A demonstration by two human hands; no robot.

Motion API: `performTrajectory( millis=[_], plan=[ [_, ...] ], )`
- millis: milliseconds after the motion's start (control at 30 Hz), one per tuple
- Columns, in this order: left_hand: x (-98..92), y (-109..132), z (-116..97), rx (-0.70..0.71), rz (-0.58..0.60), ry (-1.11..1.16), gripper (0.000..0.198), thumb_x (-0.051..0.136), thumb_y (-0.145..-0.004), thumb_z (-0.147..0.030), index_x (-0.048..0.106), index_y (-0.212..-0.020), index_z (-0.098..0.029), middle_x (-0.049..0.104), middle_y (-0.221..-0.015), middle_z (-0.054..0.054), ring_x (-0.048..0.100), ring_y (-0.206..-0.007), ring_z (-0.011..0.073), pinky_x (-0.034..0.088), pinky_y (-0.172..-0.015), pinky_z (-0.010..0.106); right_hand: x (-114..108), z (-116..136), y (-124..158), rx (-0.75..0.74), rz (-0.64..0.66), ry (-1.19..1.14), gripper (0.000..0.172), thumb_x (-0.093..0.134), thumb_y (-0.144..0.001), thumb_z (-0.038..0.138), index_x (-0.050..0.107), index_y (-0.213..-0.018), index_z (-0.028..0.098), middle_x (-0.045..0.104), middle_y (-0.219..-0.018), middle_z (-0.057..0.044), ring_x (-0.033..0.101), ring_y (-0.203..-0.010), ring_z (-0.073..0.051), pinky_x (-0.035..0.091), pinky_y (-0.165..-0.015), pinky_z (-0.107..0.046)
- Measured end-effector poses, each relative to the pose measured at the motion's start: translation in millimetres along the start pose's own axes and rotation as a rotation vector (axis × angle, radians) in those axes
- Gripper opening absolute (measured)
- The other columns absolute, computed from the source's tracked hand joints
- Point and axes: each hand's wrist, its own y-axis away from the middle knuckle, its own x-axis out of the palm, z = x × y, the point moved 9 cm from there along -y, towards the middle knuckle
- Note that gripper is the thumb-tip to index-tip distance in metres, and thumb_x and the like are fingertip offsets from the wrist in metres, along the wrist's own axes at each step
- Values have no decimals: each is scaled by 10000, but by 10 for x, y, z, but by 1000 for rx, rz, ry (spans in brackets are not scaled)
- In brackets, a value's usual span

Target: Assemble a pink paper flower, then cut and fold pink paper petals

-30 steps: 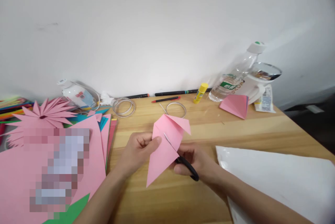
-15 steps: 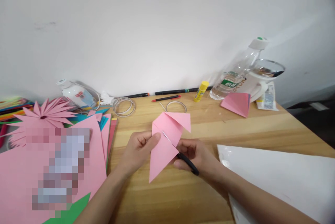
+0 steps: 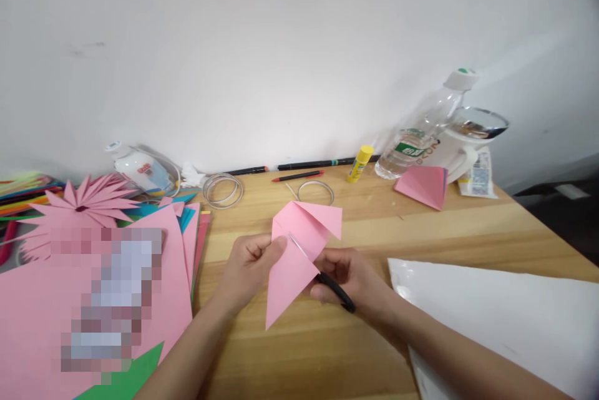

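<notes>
A folded sheet of pink paper [image 3: 290,275] is held up over the middle of the table by my left hand [image 3: 253,263], whose thumb presses on its left side. My right hand [image 3: 344,272] grips a pair of scissors [image 3: 337,292] with black handles. One thin blade lies slantwise across the front of the paper, its tip near my left thumb; the other blade is hidden behind the sheet. Pointed flaps of the paper stick out at the upper right and hang down at the lower left. The fingers of my right hand are partly covered by paper and handle.
On the wooden table [image 3: 253,350], pink paper sheets [image 3: 28,319] and a pleated pink paper piece [image 3: 82,203] lie left. Along the wall are pens [image 3: 299,176], a yellow glue stick [image 3: 360,164], a water bottle [image 3: 407,149] and a mug [image 3: 461,156]. A white packet [image 3: 505,319] lies right.
The hands, scissors and paper keep almost the same pose. The paper's upper right flap sits very slightly lower, and the view has shifted a little.
</notes>
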Motion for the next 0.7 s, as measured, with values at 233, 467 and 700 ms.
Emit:
performTrajectory(
  millis=[233, 467, 700],
  plan=[
    [-4, 3, 2, 8, -5, -5, 425, 447, -808, -424, 326, -492, -167, 264, -497, -46, 220, -456, 60, 150, -418, 205, 21, 12, -10, 2, 1, -2, 317, 763, -585, 321, 630, -800, 130, 558, -686, -7, 450, -595, -97, 384, -574, -223],
    [6, 2, -19, 13, 1, -3, 415, 438, -806, -413, 337, -491, -162, 267, -493, -48, 221, -453, 56, 147, -414, 198, 13, -12, -11, 12, -7, -25, 272, 766, -586, 270, 625, -769, 126, 557, -668, -1, 410, -538, -72, 340, -510, -203],
    [6, 3, -23, 2, -5, -7, 417, 438, -800, -417, 332, -485, -164, 268, -488, -46, 228, -451, 57, 155, -416, 201, 15, 29, -12, -5, -9, -22, 220, 759, -596, 251, 614, -707, 129, 520, -581, 30, 381, -483, -55, 290, -453, -182]
  ],
)
